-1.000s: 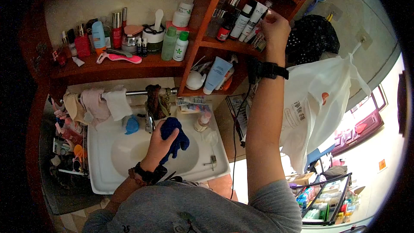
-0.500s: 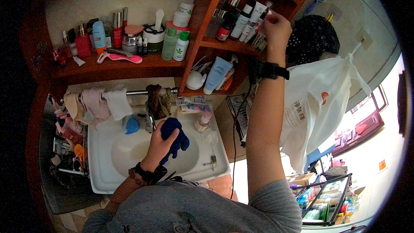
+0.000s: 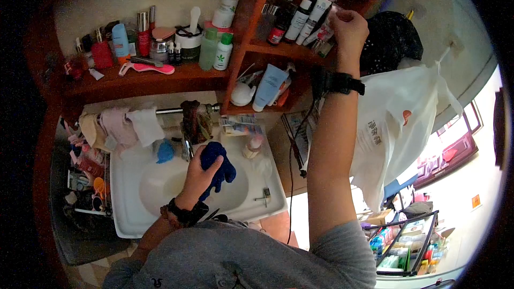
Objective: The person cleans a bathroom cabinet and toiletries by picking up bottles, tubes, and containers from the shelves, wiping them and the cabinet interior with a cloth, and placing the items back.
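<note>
Over the white sink point(image 3: 126, 211), my left hand point(image 3: 195, 179) is closed around a bunched dark blue cloth point(image 3: 219, 166) with finger-like ends hanging down. My right hand point(image 3: 350, 29) reaches up to the upper right shelf compartment. Its thumb and fingers are pinched together, but what they hold, if anything, I cannot make out. Just left of those fingertips is a small clear, pinkish item point(image 3: 325, 33). Beside it lean a white tube point(image 3: 321, 6) and a white bottle with a black cap point(image 3: 297, 23). A dark bottle with a red label point(image 3: 277, 33) stands further left.
Cosmetics and a pink razor point(image 3: 152, 68) line the left shelf point(image 3: 144, 83). A light blue tube point(image 3: 269, 86) leans in the lower compartment. Small cloths point(image 3: 144, 126) hang on a rail behind the faucet point(image 3: 187, 147). A white plastic bag point(image 3: 396, 123) hangs right of my right arm.
My right hand has shifted slightly to the right at the shelf, its fingers still pinched. The left hand keeps its grip on the blue cloth. The whole view has shifted a little.
</note>
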Demonstrator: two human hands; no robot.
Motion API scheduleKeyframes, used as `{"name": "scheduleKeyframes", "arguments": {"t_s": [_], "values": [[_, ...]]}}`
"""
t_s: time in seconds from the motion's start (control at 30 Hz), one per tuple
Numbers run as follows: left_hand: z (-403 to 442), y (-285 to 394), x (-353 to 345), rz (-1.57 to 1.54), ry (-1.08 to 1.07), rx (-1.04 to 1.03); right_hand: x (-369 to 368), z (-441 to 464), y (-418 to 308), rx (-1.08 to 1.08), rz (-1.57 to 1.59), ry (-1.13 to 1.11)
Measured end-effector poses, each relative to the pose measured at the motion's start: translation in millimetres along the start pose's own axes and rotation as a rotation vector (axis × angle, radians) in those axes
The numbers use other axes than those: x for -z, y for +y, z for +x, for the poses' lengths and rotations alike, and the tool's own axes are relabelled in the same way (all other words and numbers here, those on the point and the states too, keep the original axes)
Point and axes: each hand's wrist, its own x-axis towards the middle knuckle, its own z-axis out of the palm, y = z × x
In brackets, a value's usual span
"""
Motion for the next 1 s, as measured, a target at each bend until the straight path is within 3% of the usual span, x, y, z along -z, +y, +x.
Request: {"name": "scheduleKeyframes", "arguments": {"t_s": [0.5, 0.6, 0.7, 0.8, 0.93, 1.0], "values": [[1, -4, -1, -0.02, -0.015, -0.013, 9, -13, -6, 0.025, 0.039, -0.029], [0, 0, -1, -0.033, -0.016, 0.002, 17, -21, 5, -0.019, -0.18, -0.181], [3, 2, -4, -0.038, -0.009, -0.021, 36, -36, -17, -0.137, -0.316, -0.48], [0, -4, -6, -0.068, -0.032, -0.003, 17, -46, -1, -0.186, -0.198, -0.712], [0, -8, -9, -0.073, -0.059, 0.072, -2, -65, 21, -0.293, -0.011, -0.671], [-2, -9, -7, -0.066, -0.05, 0.069, -12, -61, 43, -0.192, -0.068, -0.673]]}}
